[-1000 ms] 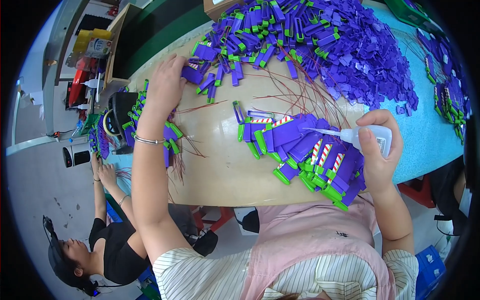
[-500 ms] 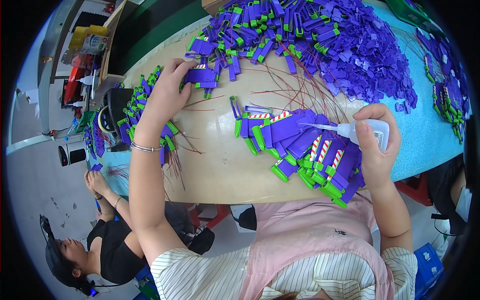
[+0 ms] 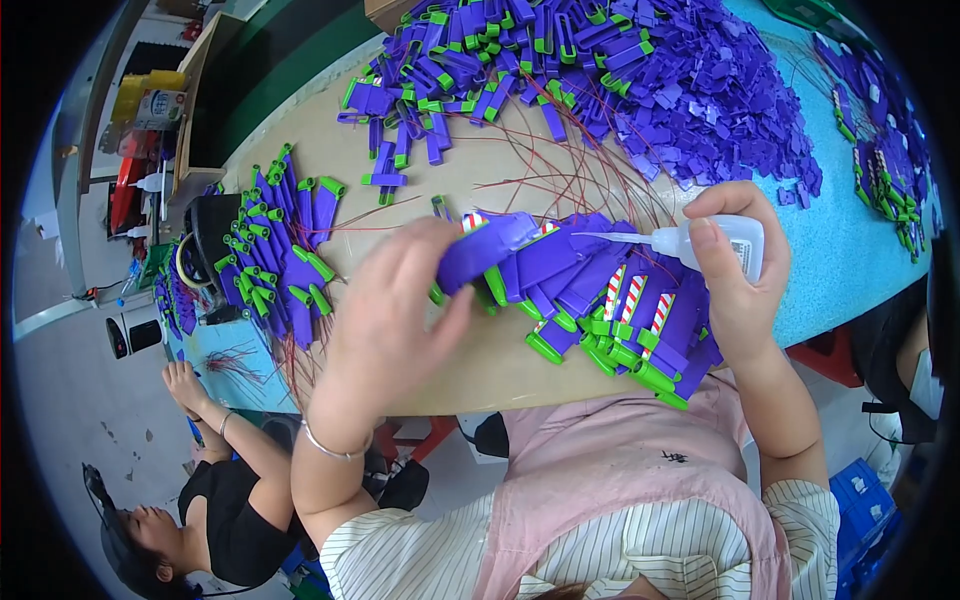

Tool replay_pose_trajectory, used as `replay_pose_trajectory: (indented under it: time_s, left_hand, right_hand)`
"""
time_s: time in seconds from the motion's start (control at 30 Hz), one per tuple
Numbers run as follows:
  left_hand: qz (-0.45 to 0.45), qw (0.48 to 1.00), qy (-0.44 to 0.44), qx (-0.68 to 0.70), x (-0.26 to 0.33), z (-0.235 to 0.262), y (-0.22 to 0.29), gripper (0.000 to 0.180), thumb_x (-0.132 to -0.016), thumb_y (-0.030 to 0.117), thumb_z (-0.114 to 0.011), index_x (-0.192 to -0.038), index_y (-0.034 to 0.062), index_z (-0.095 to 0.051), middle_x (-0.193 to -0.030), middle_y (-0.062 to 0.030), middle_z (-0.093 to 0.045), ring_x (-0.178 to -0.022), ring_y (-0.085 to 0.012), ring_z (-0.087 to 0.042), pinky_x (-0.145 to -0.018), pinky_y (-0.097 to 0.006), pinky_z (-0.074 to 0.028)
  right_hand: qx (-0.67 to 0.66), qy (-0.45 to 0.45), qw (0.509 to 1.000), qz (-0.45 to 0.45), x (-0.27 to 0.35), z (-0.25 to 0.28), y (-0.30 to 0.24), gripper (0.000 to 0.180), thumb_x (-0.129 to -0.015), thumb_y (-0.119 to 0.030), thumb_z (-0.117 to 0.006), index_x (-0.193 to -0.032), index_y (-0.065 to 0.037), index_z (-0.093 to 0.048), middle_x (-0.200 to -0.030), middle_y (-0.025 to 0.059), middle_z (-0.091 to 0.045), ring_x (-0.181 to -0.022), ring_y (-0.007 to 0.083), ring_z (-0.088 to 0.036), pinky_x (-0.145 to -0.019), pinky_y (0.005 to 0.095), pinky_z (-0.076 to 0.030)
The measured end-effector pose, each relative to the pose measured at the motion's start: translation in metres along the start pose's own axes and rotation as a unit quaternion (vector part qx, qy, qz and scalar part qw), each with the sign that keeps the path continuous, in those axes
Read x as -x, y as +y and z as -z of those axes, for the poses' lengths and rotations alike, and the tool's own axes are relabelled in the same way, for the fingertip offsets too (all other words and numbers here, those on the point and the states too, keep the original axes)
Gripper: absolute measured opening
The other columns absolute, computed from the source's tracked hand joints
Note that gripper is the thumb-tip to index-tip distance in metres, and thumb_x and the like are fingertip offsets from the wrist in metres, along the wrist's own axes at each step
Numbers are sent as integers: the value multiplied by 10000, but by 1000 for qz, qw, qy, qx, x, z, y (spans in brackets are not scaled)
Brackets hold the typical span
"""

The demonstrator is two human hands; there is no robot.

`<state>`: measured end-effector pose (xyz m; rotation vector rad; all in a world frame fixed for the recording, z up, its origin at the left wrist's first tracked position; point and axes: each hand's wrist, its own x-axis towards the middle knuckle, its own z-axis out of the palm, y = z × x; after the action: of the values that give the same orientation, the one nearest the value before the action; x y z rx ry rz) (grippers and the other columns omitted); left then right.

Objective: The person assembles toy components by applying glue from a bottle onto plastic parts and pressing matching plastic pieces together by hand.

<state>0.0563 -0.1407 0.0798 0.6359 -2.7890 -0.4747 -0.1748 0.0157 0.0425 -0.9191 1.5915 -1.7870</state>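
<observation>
My left hand, blurred by motion, has its fingers curled at the left end of a flat purple plastic piece, which overlaps the near pile. In my right hand is a translucent white squeeze bottle with a long thin nozzle pointing left over that pile. The near pile consists of overlapping purple plastic pieces with green ends; several carry a red-and-white striped strip. A pale glossy patch shows on the flat purple piece. My left fingertips are partly hidden.
A large heap of purple pieces fills the far side, with green-tipped loops at its left. Thin red wires trail across the tabletop. More green-ended pieces lie at left beside a black tape dispenser. A co-worker sits at lower left.
My left hand has come nearer and to the right, from the far-left pieces to the near pile, bringing a purple piece. My right hand still holds the bottle; the whole view has shifted slightly.
</observation>
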Motion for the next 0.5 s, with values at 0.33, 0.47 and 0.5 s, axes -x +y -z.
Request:
replay_pose_trajectory:
  time_s: [0.33, 0.47, 0.5]
  left_hand:
    - [-2, 999, -33, 6, 4, -2, 22, 548, -699, 13, -720, -1233, -1, -600, -1213, -171, -617, -954, -334, -626, -822, -386, -504]
    - [-4, 1000, -30, 0, 4, -4, 23, 560, -689, 15, -721, -1235, -3, -601, -1207, -171, -619, -940, -332, -627, -818, -384, -504]
    - [-4, 999, -31, -5, 3, -4, 24, 563, -686, 17, -721, -1235, -3, -602, -1205, -169, -619, -935, -329, -626, -814, -383, -504]
  right_hand:
    - [1, -31, 999, 13, -1, -9, -4, 149, -874, -88, -727, -960, -26, -622, -854, 11, -641, -735, 55, -588, -633, 199, -457]
    - [17, -46, 999, 16, 0, -10, -4, 158, -861, -79, -736, -960, -26, -625, -850, 13, -641, -734, 56, -589, -627, 200, -452]
    - [17, -46, 999, 16, 1, -10, -3, 158, -861, -79, -736, -960, -26, -625, -850, 13, -641, -734, 56, -589, -627, 200, -452]
